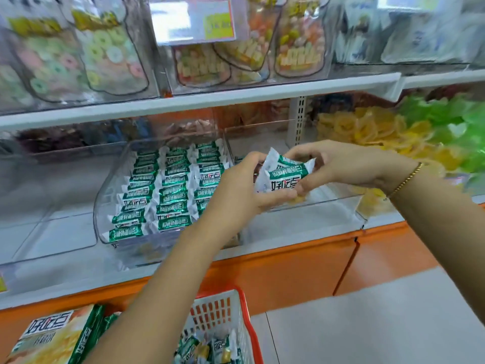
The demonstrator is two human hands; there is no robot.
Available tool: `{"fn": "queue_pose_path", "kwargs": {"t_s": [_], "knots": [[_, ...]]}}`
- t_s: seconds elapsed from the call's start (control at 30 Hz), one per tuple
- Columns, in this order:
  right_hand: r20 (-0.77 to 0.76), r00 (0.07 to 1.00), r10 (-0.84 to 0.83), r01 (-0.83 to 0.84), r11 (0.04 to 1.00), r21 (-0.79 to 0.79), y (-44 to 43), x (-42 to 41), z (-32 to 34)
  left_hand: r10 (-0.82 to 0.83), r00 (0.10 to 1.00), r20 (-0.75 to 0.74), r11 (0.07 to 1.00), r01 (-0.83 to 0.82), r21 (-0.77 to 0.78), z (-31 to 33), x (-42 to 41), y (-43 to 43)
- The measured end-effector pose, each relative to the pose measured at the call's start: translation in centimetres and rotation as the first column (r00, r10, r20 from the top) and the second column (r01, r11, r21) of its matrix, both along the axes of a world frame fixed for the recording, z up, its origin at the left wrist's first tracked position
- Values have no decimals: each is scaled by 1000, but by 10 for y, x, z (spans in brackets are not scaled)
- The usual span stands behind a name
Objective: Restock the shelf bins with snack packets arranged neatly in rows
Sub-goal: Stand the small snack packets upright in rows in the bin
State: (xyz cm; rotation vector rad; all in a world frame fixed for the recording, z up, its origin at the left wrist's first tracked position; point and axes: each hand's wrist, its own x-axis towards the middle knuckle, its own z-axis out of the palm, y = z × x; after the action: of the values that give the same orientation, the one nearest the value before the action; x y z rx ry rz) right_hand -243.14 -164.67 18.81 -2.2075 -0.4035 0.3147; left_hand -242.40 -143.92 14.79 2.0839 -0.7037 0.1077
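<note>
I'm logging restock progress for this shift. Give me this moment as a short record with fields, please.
held packets: green-and-white, between both hands, in front of the shelf, not in a bin
left hand: grips them from the left
right hand: pinches them from the right; bracelet on wrist
clear bin: three neat rows of matching packets, right row partly hidden by the left hand
basket: below, loose packets inside
carton: lower left, beside the basket
</note>
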Motion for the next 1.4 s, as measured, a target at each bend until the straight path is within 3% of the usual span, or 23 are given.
{"fn": "queue_pose_path", "kwargs": {"t_s": [0.07, 0.17, 0.23, 0.37, 0.43, 0.53, 0.67, 0.8, 0.87, 1.0, 1.1, 1.2, 1.3, 1.4], "knots": [[17, 997, -74, 74, 997, -4, -7, 18, -3, 29, 999, 42, 996, -33, 84, -1, 15, 6], [65, 959, -275, 275, 961, 6, -12, 51, -21, 145, 947, 288, 927, -232, 294, -14, 30, 23], [100, 931, -352, 362, 926, -110, -6, 74, -41, 155, 927, 342, 913, -267, 307, -24, 33, 30], [-36, 983, -179, 146, 890, -432, 30, 107, -80, 94, 969, 230, 942, -161, 296, -43, 35, 36], [-104, 987, -122, 63, 893, -446, 42, 114, -89, 85, 974, 212, 952, -143, 273, -47, 36, 36], [-111, 983, -148, 84, 893, -442, 46, 117, -94, 77, 972, 220, 963, -129, 235, -51, 37, 37], [28, 963, -269, 253, 858, -446, 50, 113, -100, 84, 967, 239, 962, -142, 235, -52, 35, 37], [50, 927, -371, 358, 839, -409, 53, 106, -97, 99, 962, 254, 962, -158, 222, -47, 27, 38], [128, 931, -341, 363, 833, -417, 52, 100, -85, 130, 943, 306, 963, -194, 187, -45, 15, 44], [421, 877, -232, 402, 834, -377, 55, 70, -35, 207, 905, 371, 977, -209, -35, -47, -23, 74], [382, 922, -72, 233, 888, -397, 71, 19, -9, 278, 918, 284, 961, -261, -96, -79, -55, 104], [156, 968, 196, -84, 840, -535, 95, -25, -31, 360, 933, 24, 933, -359, -41, -145, -82, 133], [-113, 961, 253, -268, 747, -609, 120, -41, -82, 482, 825, -296, 876, -458, 151, -219, -97, 157], [-100, 973, 211, -226, 749, -623, 156, -44, -149, 492, 719, -491, 863, -329, 384, -277, -114, 172]]}}
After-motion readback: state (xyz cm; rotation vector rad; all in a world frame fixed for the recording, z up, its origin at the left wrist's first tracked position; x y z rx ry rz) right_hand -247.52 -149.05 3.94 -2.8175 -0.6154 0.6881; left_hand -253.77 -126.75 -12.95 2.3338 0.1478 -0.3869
